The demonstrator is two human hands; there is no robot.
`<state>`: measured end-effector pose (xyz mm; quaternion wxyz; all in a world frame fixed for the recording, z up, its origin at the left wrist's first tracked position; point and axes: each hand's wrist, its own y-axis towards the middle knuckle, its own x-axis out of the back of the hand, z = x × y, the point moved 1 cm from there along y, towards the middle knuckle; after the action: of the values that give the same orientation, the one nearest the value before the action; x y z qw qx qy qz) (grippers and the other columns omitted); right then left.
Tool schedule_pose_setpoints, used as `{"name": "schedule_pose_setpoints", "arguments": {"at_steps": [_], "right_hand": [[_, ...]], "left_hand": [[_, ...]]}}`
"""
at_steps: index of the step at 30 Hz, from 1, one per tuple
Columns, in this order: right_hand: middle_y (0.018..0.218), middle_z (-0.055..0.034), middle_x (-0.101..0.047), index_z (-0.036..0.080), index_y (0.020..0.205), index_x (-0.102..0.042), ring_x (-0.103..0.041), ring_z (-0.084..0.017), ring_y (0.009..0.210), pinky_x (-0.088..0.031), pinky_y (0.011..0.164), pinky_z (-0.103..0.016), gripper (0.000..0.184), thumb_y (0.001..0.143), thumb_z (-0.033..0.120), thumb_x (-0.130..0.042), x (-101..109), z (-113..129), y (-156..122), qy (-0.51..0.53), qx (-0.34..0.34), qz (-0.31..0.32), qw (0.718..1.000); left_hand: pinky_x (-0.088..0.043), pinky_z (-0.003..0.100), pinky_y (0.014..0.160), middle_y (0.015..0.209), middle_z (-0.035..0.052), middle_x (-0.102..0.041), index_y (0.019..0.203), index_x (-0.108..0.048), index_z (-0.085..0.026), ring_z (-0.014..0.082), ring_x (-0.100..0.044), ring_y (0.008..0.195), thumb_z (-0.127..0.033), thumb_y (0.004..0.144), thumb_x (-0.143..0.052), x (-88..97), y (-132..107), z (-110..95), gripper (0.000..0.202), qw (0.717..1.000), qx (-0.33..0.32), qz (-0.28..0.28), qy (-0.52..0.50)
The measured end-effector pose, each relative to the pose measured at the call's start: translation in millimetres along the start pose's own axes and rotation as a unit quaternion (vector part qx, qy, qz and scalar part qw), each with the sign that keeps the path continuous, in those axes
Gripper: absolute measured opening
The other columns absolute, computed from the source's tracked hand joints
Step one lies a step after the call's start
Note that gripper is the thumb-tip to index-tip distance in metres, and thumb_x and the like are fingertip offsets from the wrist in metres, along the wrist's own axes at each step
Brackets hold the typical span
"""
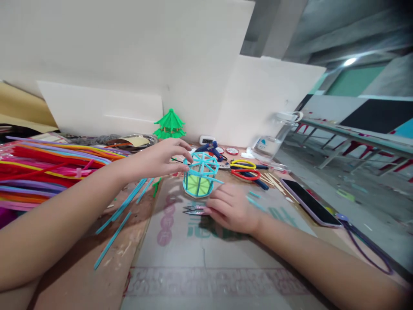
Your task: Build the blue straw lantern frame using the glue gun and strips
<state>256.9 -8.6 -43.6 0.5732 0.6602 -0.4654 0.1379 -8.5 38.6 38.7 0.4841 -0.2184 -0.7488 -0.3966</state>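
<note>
A round light-blue pipe-cleaner frame (201, 163), like a small cage with a spoked top and a yellow-green base, stands on the printed board (167, 267). My left hand (164, 158) reaches in at its left side, fingers stretched out and fingertips at the upper rim; I cannot tell whether they touch it. A blue strip (213, 180) sticks out from the frame towards my right hand (232, 207). That hand is closed round small scissors (195, 210), their silver blades pointing left in front of the frame and slightly apart. Its palm hides the handles.
Bundled coloured pipe cleaners (48, 172) lie at left, loose blue strips (112, 240) beside the board. Behind are a green paper-like tree (171, 122), a blue glue gun (211, 148) and yellow-and-red-handled scissors (245, 168). A phone (309, 202) and water jug (271, 140) stand right.
</note>
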Motion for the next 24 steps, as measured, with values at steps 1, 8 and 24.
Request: {"name": "schedule_pose_setpoints", "arguments": {"at_steps": [1,8,24], "right_hand": [[0.075,-0.0034,-0.067,0.019,0.088,-0.063,-0.057,-0.018,0.071,-0.044,0.066,-0.032,0.013,0.098,0.026,-0.060,-2,5,3,0.024,-0.017,0.030,0.999],[0.058,0.0024,-0.054,0.022,0.068,-0.054,-0.048,-0.014,0.053,-0.034,0.053,-0.028,0.046,0.099,0.055,-0.050,-16,-14,-7,0.126,-0.447,0.180,0.867],[0.103,-0.0071,-0.074,0.020,0.107,-0.064,-0.069,-0.023,0.093,-0.055,0.085,-0.039,0.018,0.096,0.032,-0.056,-22,-28,-9,0.267,-0.433,0.032,0.860]], "left_hand": [[-0.043,0.041,0.110,0.132,0.0101,-0.062,0.110,-0.075,-0.023,0.0258,-0.057,0.126,-0.043,0.096,-0.059,-0.1,0,-1,0.029,1.000,-0.002,-0.009,-0.004],[-0.043,0.046,0.109,0.131,0.0124,-0.062,0.106,-0.075,-0.023,0.0276,-0.055,0.128,-0.039,0.092,-0.068,-21.6,4,-10,0.023,0.998,-0.030,-0.062,0.007],[-0.043,0.050,0.110,0.128,0.0110,-0.065,0.095,-0.078,-0.024,0.0302,-0.057,0.125,-0.044,0.088,-0.072,-31.7,5,-4,0.022,0.996,-0.027,-0.085,0.010]]}}
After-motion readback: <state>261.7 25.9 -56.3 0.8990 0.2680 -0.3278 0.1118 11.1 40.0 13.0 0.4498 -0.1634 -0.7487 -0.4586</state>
